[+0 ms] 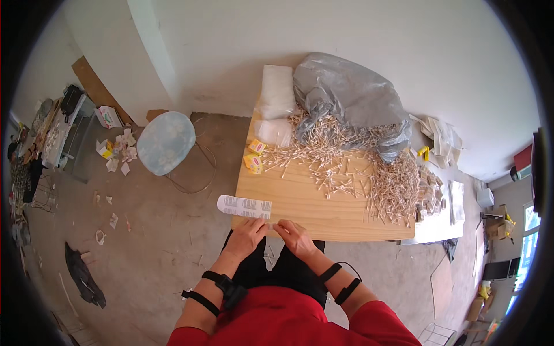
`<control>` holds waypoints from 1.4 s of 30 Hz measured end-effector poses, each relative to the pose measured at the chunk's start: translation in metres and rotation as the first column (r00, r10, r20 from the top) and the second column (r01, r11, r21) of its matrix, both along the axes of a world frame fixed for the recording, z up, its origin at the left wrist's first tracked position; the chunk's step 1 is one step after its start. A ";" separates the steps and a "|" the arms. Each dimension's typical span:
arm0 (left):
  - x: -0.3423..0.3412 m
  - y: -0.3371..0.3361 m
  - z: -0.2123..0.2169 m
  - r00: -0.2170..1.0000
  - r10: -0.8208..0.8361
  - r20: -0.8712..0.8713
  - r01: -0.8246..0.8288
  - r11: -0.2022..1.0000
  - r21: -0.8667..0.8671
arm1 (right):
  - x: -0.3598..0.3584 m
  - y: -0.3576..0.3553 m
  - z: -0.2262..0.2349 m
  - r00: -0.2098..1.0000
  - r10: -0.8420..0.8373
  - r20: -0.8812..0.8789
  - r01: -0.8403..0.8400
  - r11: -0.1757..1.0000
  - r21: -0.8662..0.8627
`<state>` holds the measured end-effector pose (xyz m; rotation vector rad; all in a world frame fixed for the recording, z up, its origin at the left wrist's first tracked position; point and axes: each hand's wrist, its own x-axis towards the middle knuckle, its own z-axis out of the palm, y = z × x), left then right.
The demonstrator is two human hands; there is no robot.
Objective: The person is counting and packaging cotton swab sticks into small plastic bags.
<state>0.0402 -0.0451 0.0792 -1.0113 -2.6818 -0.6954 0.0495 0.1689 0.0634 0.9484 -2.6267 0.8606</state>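
Note:
At the front edge of the wooden table, my left hand and my right hand are close together with fingers pinched. A small pale piece shows between the fingertips, too small to name. Just beyond my left hand lies a white strip of printed labels, its rounded end sticking out past the table's left side. Many loose wooden-stick cotton swabs are heaped at the back and right, some spilling from a large grey plastic bag.
Clear plastic bags are stacked at the back left, with small yellow packets before them. A white surface with bundled swabs adjoins on the right. To the left stands a stool, with paper scraps on the floor.

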 end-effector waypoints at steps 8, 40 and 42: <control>0.003 -0.008 0.002 0.999 -0.005 -0.053 0.000 0.996 -0.088 | 0.001 -0.009 0.002 0.998 0.000 -0.059 0.002 1.000 0.022; -0.004 -0.009 0.005 0.990 -0.076 -0.118 0.055 0.984 -0.170 | -0.005 -0.013 0.006 0.989 0.033 -0.141 -0.014 0.991 0.136; -0.006 -0.008 0.006 0.988 -0.079 -0.132 0.055 0.983 -0.173 | -0.007 -0.013 0.005 0.990 0.034 -0.137 -0.014 0.989 0.149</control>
